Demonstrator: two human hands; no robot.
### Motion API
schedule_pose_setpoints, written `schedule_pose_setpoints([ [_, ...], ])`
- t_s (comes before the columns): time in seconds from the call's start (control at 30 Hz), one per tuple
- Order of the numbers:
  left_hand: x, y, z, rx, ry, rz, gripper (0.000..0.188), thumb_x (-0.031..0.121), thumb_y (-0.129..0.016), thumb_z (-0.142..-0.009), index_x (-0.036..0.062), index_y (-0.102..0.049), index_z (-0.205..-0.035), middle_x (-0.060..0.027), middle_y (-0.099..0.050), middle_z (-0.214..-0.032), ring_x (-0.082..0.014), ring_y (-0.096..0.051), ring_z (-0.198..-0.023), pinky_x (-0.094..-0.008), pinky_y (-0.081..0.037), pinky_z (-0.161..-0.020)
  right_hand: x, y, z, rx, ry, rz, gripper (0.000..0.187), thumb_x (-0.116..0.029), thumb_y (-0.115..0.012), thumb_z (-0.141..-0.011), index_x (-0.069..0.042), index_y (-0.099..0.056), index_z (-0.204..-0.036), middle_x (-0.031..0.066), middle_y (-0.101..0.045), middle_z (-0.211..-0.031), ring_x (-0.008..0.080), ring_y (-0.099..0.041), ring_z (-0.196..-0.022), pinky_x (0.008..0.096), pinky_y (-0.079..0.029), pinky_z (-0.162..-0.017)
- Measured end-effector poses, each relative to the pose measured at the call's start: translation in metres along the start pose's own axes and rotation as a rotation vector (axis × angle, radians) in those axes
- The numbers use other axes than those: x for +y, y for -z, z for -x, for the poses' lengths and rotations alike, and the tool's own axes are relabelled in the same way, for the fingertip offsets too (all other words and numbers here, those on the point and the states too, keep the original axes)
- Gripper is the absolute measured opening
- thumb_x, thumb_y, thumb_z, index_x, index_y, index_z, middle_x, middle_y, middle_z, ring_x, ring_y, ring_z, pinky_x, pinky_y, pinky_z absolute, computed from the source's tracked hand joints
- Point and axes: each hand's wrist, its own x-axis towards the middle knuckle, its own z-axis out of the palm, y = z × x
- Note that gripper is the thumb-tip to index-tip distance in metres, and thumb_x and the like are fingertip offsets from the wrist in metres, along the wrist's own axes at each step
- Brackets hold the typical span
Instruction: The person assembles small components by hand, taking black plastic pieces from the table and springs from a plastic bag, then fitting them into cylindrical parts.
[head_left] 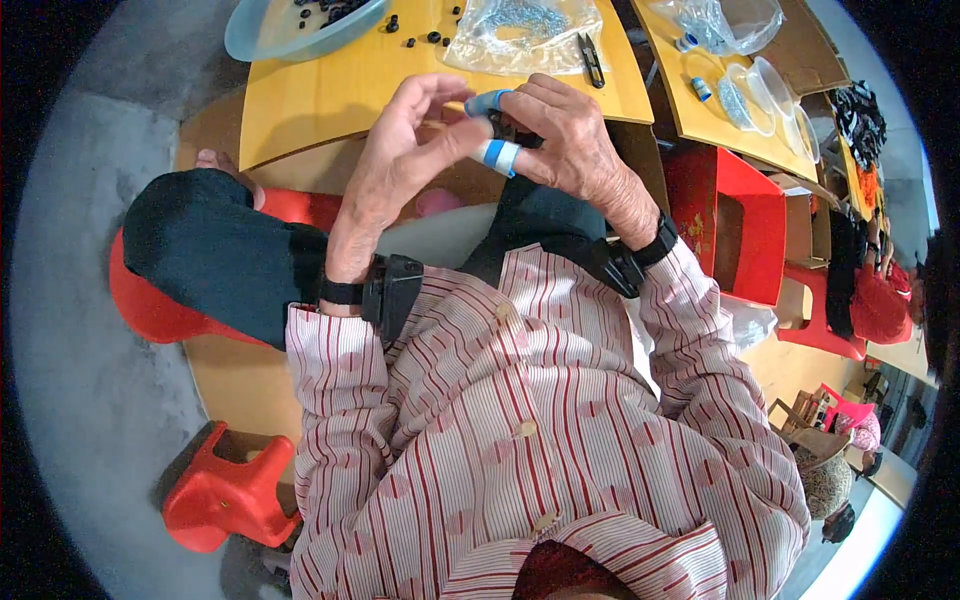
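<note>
My two hands meet in front of me, just off the near edge of a yellow table. My right hand wears blue and white tape around its thumb and forefinger and pinches a small black part, mostly hidden by the fingers. My left hand comes in from the other side with fingers curled and its thumb reaching to that part; what its fingertips hold is hidden. Beyond the hands lie several loose black round pieces, a clear plastic bag of small metal pieces, and black thread snips.
A translucent blue basin with black pieces stands at the table's far left. To the right are a red crate and a second yellow table with clear tubs. A red stool is behind left; another person sits far right.
</note>
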Motion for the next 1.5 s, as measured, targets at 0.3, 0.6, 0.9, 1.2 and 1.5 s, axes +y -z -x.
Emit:
schedule_pose_setpoints([
  [0.3,0.011,-0.008,0.004,-0.191,-0.277,-0.222,0.064,0.024,-0.08,-0.065,0.0064,-0.052,-0.119,-0.0044,-0.059,-0.109,-0.0144,-0.055,-0.1,-0.0299,-0.042,-0.091,-0.004,0.009,-0.002,0.02,-0.008,-0.083,0.036,-0.031,-0.071,-0.07,-0.003,-0.059,-0.089,0.0104,-0.056,-0.07,0.0281,-0.057,-0.067,0.0369,-0.048,-0.062],
  [0.6,0.01,-0.01,0.005,-0.126,-0.423,-0.336,0.057,0.024,-0.079,-0.066,0.0035,-0.055,-0.114,-0.0089,-0.061,-0.106,-0.0186,-0.059,-0.095,-0.0305,-0.045,-0.086,-0.005,0.01,-0.003,0.04,0.086,-0.095,0.034,-0.028,-0.07,-0.07,-0.003,-0.058,-0.089,0.0085,-0.055,-0.07,0.0272,-0.055,-0.067,0.0362,-0.047,-0.061],
  [0.9,0.01,-0.009,0.005,-0.088,-0.486,-0.369,0.053,0.022,-0.079,-0.063,0.0029,-0.058,-0.108,-0.0103,-0.062,-0.1,-0.0211,-0.06,-0.091,-0.0311,-0.047,-0.082,-0.004,0.006,-0.002,0.079,0.135,-0.083,0.035,-0.025,-0.071,-0.066,-0.002,-0.056,-0.088,0.0094,-0.052,-0.069,0.0278,-0.054,-0.067,0.0363,-0.046,-0.06],
  [1.2,0.01,-0.011,0.006,-0.041,-0.471,-0.428,0.044,0.02,-0.077,-0.065,0.003,-0.06,-0.102,-0.0087,-0.063,-0.093,-0.0215,-0.061,-0.087,-0.0312,-0.048,-0.078,-0.006,0.007,0.0,0.089,0.132,-0.099,0.034,-0.018,-0.072,-0.064,-0.003,-0.057,-0.09,0.0091,-0.054,-0.07,0.0275,-0.054,-0.068,0.0363,-0.047,-0.061],
  [1.5,-0.004,-0.014,-0.003,-0.001,-0.401,-0.387,0.058,0.018,-0.075,-0.071,0.0017,-0.049,-0.12,-0.0116,-0.057,-0.112,-0.0208,-0.056,-0.101,-0.0317,-0.045,-0.088,0.014,0.035,0.035,0.036,-0.167,0.07,0.025,-0.019,-0.068,-0.075,-0.005,-0.061,-0.094,0.0107,-0.057,-0.075,0.0283,-0.057,-0.071,0.0366,-0.048,-0.065],
])
